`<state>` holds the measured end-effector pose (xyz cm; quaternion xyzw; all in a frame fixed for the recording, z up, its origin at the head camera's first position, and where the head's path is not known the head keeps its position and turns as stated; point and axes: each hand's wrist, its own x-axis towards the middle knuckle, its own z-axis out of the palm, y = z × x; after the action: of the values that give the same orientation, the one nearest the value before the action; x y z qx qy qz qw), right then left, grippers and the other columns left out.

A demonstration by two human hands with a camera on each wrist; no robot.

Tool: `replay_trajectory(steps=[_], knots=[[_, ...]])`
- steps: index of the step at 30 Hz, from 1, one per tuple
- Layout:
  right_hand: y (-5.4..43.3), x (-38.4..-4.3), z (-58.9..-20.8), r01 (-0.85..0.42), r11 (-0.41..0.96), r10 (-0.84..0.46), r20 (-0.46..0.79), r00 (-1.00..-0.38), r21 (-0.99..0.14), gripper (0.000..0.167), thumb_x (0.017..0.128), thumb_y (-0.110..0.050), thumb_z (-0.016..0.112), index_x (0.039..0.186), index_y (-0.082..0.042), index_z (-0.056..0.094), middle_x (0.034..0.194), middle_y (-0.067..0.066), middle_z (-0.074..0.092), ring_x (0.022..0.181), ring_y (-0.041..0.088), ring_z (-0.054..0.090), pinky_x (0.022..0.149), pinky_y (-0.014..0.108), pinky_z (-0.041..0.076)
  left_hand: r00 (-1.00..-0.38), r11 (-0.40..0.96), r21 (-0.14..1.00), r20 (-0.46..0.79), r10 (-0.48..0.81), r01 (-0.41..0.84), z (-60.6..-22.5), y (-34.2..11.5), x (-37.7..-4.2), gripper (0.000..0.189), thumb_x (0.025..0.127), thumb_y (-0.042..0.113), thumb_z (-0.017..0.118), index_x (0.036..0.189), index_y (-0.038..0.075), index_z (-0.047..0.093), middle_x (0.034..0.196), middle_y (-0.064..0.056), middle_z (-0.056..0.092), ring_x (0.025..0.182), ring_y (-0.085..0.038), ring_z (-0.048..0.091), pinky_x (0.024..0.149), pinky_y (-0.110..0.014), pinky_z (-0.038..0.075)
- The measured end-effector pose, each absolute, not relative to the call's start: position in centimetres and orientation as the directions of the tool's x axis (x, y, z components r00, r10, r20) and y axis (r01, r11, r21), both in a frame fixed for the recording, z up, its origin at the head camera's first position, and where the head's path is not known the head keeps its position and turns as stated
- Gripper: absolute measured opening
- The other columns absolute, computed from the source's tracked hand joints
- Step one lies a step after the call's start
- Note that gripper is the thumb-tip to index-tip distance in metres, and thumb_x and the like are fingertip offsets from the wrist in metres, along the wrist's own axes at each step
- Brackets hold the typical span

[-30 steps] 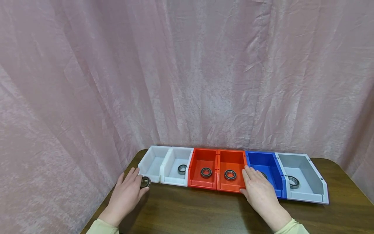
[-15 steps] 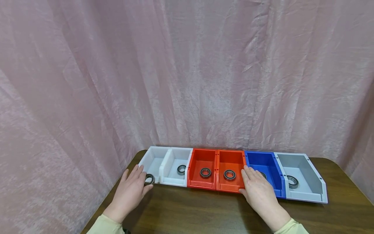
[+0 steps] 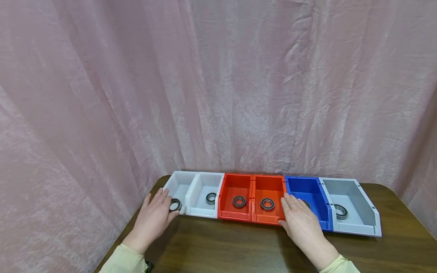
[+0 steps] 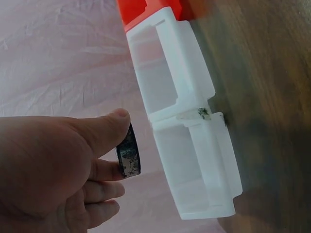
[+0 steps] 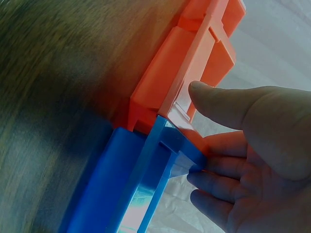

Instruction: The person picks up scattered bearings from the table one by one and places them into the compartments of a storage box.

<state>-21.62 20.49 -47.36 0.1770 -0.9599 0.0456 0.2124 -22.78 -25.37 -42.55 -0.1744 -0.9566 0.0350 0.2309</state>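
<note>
My left hand (image 3: 150, 222) pinches a bearing (image 4: 129, 154) between thumb and finger, above the front of the leftmost white bin (image 3: 181, 178). In the left wrist view the bearing stands on edge to the camera, apart from the white bins. My right hand (image 3: 304, 222) rests with fairly straight fingers at the rims between the orange-red bin (image 3: 269, 182) and the blue bin (image 3: 302, 184). In the right wrist view its fingertips touch that joint and grip nothing. A bearing (image 3: 308, 204) in the blue bin is partly hidden by this hand.
More bearings lie singly in the second white bin (image 3: 211, 179), the red bin (image 3: 238, 181), the orange-red bin and the grey bin (image 3: 341, 185). The row of bins stands on a brown wooden table (image 3: 218, 246). A pink curtain (image 3: 232, 94) hangs close behind.
My left hand has moved slightly right with the bearing, from beside the leftmost white bin to over its front. The right hand has stayed in place.
</note>
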Motion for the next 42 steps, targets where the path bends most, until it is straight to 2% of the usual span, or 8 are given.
replay_trajectory(steps=[12, 20, 42], knots=[[20.5, -21.5, -47.3, -0.361, 0.933, -0.320, 0.434, -0.842, -0.013, 0.069, 0.088, -0.028, 0.095, 0.139, 0.010, 0.068, 0.149, 0.031, 0.063, 0.137, 0.048, 0.063, 0.117, 0.059, 0.048, -0.830, 0.936, -0.154, 0.432, 0.352, 0.317, -42.3, -25.5, -24.1, 0.049, 0.094, 0.036, 0.089, 0.118, -0.003, 0.072, 0.146, -0.030, 0.065, 0.143, -0.047, 0.058, 0.114, -0.076, 0.040], [20.5, -21.6, -47.4, -0.362, 0.932, -0.317, 0.437, -0.841, -0.020, 0.069, 0.087, -0.027, 0.096, 0.138, 0.010, 0.068, 0.149, 0.031, 0.063, 0.137, 0.048, 0.063, 0.117, 0.060, 0.048, -0.848, 0.943, -0.133, 0.412, 0.333, 0.305, -42.2, -25.3, -25.3, 0.050, 0.093, 0.036, 0.090, 0.118, -0.005, 0.071, 0.147, -0.029, 0.065, 0.144, -0.047, 0.057, 0.115, -0.075, 0.040], [20.5, -21.6, -47.5, -0.364, 0.931, -0.322, 0.456, -0.830, -0.006, 0.070, 0.086, -0.028, 0.096, 0.138, 0.010, 0.069, 0.148, 0.030, 0.064, 0.135, 0.047, 0.064, 0.116, 0.059, 0.050, -0.906, 0.961, -0.081, 0.320, 0.277, 0.265, -42.5, -25.6, -28.4, 0.048, 0.101, 0.035, 0.083, 0.123, -0.006, 0.070, 0.152, -0.029, 0.061, 0.150, -0.049, 0.050, 0.118, -0.076, 0.035]])
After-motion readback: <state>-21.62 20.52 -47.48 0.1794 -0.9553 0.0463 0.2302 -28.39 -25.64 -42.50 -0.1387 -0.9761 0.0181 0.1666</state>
